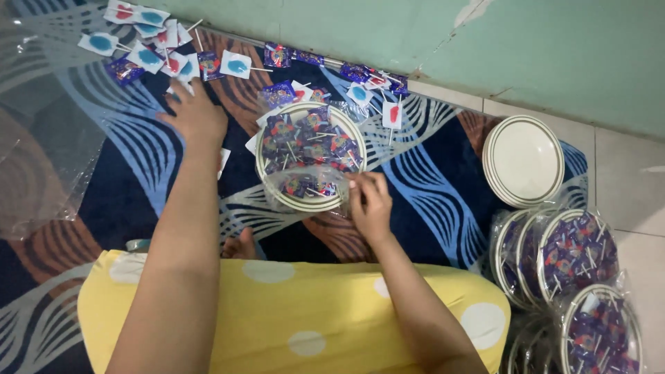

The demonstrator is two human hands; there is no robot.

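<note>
Plate (309, 158) of wrapped sweets at centre, resting on a patterned blue, brown and grey rug (429, 187) and partly enclosed in clear plastic wrap (305, 190). The plate is cream with a ringed rim and is heaped with purple-wrapped lollipops whose white sticks point in all directions.

Right hand (369, 202): fingers pinched on the edge of the plastic wrap at the plate's near right rim, gripping the film. Left hand (196, 114): reaching away to the upper left, palm down and fingers spread flat on the rug, closed on nothing, beside a scatter of loose lollipops (149, 41) in white wrappers with blue or red centres.

To the right, a stack of empty plates (523, 161) sits on the pale floor tile, and below it stand several filled and wrapped plates (575, 253). A large sheet of clear plastic (41, 138) lies at far left.

Judged from this layout, the wrapping goes best if the film is drawn taut over the heap while the plate stays level, so that no stick pierces the plastic and no sweet slides off. The pinch ought to hold the film close to the rim.
</note>
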